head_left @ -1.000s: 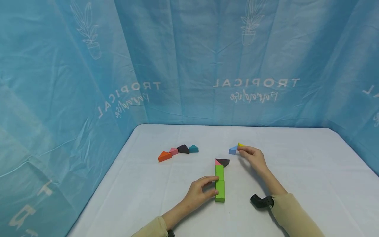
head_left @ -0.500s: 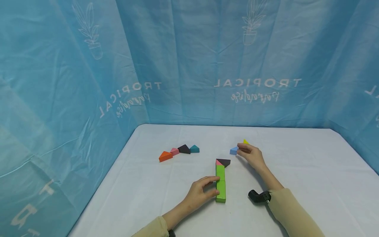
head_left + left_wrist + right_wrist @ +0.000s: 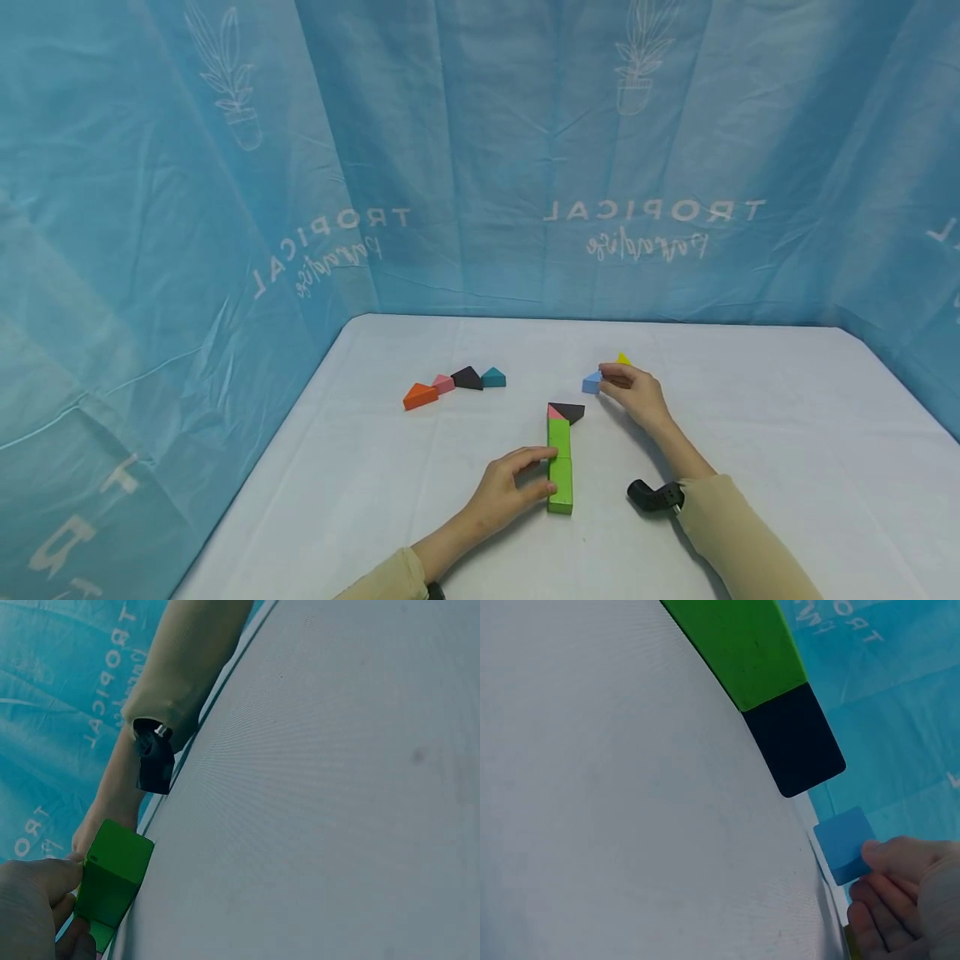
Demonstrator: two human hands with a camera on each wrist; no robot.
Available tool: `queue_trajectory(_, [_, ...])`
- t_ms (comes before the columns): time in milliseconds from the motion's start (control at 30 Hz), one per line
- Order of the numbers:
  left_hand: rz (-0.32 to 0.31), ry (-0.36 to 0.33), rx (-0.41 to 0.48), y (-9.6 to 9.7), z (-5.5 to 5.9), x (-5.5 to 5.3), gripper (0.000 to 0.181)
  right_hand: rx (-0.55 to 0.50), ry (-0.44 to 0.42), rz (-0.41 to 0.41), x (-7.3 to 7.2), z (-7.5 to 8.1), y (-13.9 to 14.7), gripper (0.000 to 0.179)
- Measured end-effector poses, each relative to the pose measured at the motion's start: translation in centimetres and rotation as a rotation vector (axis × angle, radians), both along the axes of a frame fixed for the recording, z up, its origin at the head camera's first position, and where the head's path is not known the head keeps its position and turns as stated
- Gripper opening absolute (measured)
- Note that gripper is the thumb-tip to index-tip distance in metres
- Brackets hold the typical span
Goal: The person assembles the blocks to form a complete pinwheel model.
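Two bright green blocks lie end to end on the white table, with a small pink triangular block and a black block at their far end. My left hand touches the left side of the green pair with thumb and fingertips, its fingers loosely bent. Farther back, my right hand pinches the right end of a light blue triangular block between thumb and forefinger. Beyond those fingers a yellow block shows only its top; the hand hides the rest.
At the back left, an orange block, a pink block, a black block and a teal triangular block lie in a row. A blue curtain hangs behind the white table.
My right hand has shifted slightly left, from the yellow block to the light blue one; the yellow block now sits apart, behind the fingers. The left hand has stayed at the green blocks.
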State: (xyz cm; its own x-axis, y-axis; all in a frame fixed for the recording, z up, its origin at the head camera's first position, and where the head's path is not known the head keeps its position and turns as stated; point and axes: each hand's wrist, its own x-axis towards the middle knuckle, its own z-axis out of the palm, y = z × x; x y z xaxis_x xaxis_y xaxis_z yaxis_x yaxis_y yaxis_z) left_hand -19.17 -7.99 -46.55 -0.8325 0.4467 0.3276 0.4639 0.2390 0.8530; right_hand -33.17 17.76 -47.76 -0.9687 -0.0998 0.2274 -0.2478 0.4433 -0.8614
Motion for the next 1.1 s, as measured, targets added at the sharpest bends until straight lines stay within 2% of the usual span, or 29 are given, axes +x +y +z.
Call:
queue_trajectory(67, [0.003, 0.016, 0.001, -0.1, -1.0, -0.4, 0.043, -0.014, 0.003, 0.015, 0.1, 0.4, -0.2, 0.037])
queue_trajectory(167, [0.001, 0.034, 0.002, -0.2, -1.2, -0.6, 0.043, -0.028, 0.011, 0.05, 0.1, 0.9, -1.0, 0.036])
queue_trajectory(400, [-0.004, 0.035, 0.003, -0.2, -1.1, -0.5, 0.045, -0.025, 0.02, 0.18, 0.3, 1.2, -3.1, 0.036])
queue_trajectory(733, [0.005, 0.009, -0.013, -0.1, -0.9, -0.4, 0.043, -0.014, 0.003, 0.236, 0.1, 0.7, -3.7, 0.034])
queue_trajectory(833, [0.01, -0.007, -0.015, 0.0, -0.5, -0.2, 0.042, -0.015, -0.02, 0.245, 0.0, 0.7, -3.7, 0.034])
queue_trajectory(1067, [-0.012, -0.014, -0.005, 0.0, 2.5, 1.1, 0.041, -0.019, -0.061, 0.228, -0.2, 0.4, -3.5, 0.037])
queue_trajectory(1100, [-0.012, -0.018, -0.003, 0.0, 2.6, 1.2, 0.041, -0.021, -0.061, 0.22, -0.2, 0.3, -3.4, 0.038])
